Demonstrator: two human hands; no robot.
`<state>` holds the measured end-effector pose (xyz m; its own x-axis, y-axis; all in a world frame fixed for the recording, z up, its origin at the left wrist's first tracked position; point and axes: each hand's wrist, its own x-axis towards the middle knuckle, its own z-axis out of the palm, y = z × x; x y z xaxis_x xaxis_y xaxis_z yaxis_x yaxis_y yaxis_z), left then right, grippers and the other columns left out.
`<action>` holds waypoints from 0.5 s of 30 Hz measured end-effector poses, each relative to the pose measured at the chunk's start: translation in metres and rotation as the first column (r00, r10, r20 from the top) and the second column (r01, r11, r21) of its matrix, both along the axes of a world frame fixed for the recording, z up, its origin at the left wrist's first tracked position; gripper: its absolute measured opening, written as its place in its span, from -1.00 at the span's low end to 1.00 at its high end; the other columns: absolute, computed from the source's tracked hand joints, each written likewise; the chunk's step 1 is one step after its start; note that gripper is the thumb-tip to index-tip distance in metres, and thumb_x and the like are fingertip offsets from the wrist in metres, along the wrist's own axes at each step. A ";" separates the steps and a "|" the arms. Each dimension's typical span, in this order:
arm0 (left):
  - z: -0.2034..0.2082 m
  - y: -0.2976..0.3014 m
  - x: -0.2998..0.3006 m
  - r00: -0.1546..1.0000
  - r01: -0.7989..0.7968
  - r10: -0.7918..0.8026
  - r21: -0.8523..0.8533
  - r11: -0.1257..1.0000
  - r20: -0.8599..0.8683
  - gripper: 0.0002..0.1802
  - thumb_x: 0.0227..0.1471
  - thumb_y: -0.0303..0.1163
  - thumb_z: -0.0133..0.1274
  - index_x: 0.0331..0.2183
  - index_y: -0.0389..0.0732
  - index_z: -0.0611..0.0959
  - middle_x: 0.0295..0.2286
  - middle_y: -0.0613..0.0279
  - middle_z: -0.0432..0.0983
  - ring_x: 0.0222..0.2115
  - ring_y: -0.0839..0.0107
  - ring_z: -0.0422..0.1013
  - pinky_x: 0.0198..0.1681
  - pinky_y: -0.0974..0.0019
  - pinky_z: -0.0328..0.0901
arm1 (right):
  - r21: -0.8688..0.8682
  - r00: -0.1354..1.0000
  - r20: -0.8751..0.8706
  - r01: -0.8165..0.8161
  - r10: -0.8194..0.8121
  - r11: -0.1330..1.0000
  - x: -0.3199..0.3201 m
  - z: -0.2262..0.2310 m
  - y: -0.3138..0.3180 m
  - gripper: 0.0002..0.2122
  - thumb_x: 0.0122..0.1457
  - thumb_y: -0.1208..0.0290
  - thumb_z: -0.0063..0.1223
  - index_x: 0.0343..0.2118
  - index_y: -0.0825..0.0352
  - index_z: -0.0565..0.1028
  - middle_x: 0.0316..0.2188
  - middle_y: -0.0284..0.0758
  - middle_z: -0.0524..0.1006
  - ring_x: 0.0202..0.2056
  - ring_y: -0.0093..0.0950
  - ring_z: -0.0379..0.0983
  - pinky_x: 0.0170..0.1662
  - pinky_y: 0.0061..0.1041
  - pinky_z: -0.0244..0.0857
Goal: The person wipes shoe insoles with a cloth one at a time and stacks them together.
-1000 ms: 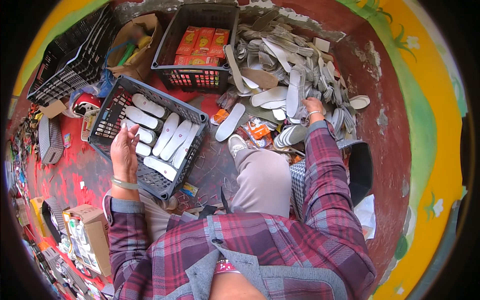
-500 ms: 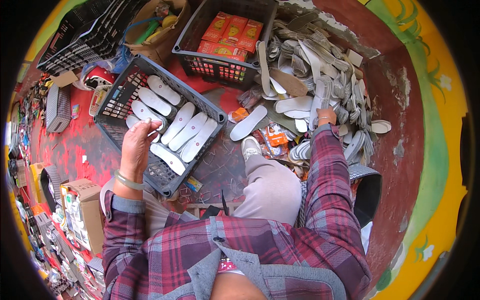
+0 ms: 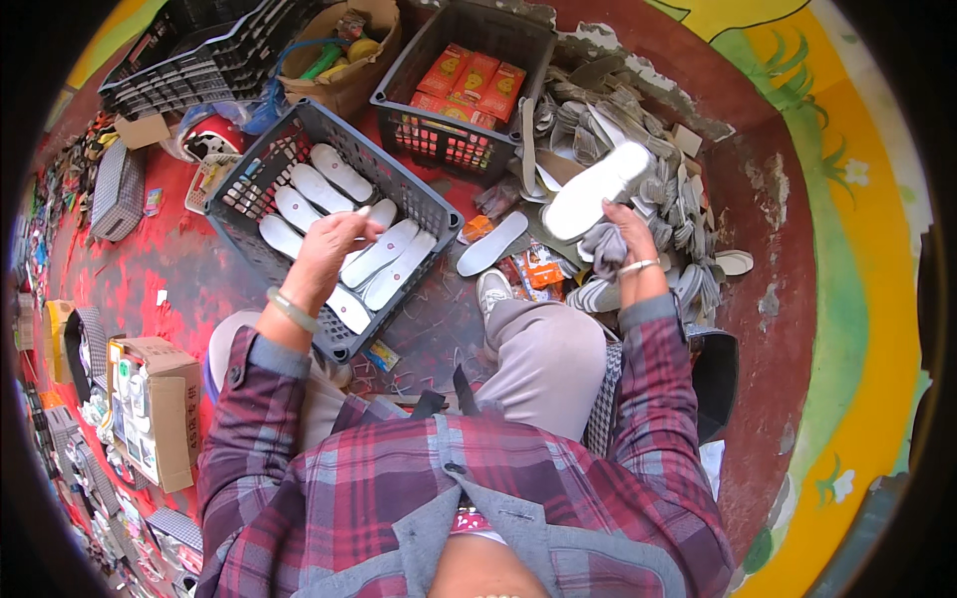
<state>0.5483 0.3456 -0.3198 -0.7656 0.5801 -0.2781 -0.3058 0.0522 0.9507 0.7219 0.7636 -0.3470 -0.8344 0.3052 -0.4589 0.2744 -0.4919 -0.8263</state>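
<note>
My right hand grips a white insole, tilted up in front of the heap of grey and white insoles. A bunched grey cloth is against the same hand's fingers. My left hand hovers over the dark plastic crate, fingers partly bent and tips apart, with nothing visible in them. Inside that crate lie rows of white insoles, some hidden behind the hand. One more loose insole rests on the floor between crate and heap.
A second dark crate holds red boxes. Behind are a brown paper bag and stacked black crates. An open cardboard box stands at left. Orange packets lie by my shoe. A painted wall curves along the right.
My right hand has lifted a white insole from the heap and drawn it nearer. My left hand has shifted right over the crate. The whole view has turned slightly.
</note>
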 end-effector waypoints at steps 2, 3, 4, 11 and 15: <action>0.004 0.010 0.004 0.996 0.091 -0.091 -0.004 0.996 -0.004 -0.62 0.12 -0.11 -0.06 -0.36 -0.25 0.61 -0.38 0.23 0.53 -0.31 0.47 0.41 -0.16 0.38 0.26 | 0.069 0.992 -0.114 0.061 -0.053 0.996 -0.001 0.027 -0.061 -0.65 0.11 0.38 0.08 -0.11 0.47 0.32 -0.31 -0.25 0.52 -0.36 -0.48 0.50 -0.29 -0.47 0.42; 0.001 0.014 0.006 0.989 0.145 -0.146 0.055 0.988 0.023 -0.63 0.14 -0.13 -0.08 -0.27 -0.27 0.57 -0.30 0.18 0.51 -0.22 0.44 0.40 -0.11 0.37 0.27 | 0.115 0.991 -0.127 -0.019 0.034 0.993 0.002 0.041 -0.090 -0.64 0.11 0.37 0.09 -0.09 0.48 0.33 -0.31 -0.28 0.51 -0.31 -0.52 0.47 -0.22 -0.54 0.35; 0.002 0.015 0.011 0.980 0.188 -0.194 0.105 0.976 0.043 -0.61 0.15 -0.16 -0.10 -0.17 -0.29 0.53 -0.21 0.14 0.48 -0.13 0.40 0.39 -0.06 0.35 0.28 | 0.153 0.982 -0.141 -0.106 0.128 0.982 0.006 0.059 -0.123 -0.62 0.12 0.36 0.09 -0.08 0.49 0.34 -0.30 -0.31 0.51 -0.26 -0.56 0.43 -0.15 -0.60 0.28; 0.049 -0.015 0.092 0.915 0.222 -0.367 0.552 0.804 0.167 -0.45 0.03 -0.20 0.06 -0.01 -0.29 0.35 -0.21 0.18 0.44 -0.25 0.46 0.42 -0.18 0.37 0.34 | 0.175 0.915 -0.256 -0.275 0.313 0.945 0.024 0.082 -0.282 -0.68 0.11 0.44 0.09 -0.10 0.48 0.38 -0.29 -0.35 0.50 -0.27 -0.58 0.41 -0.21 -0.60 0.29; 0.054 -0.053 0.110 0.901 0.055 -0.296 0.594 0.803 0.316 -0.48 0.01 -0.25 0.09 -0.04 -0.29 0.36 -0.25 0.17 0.46 -0.30 0.41 0.46 -0.22 0.35 0.38 | 0.742 0.904 -0.109 -0.204 0.414 0.639 0.035 0.095 -0.296 -0.71 0.07 0.24 0.13 -0.34 0.42 0.50 -0.45 -0.32 0.52 -0.39 -0.58 0.44 -0.34 -0.55 0.29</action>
<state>0.6583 0.2923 -0.2660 -0.5388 0.8361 -0.1035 -0.6809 -0.3598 0.6379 0.7572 0.4673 -0.2518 -0.9891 0.1467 0.0136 0.0368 0.3352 -0.9414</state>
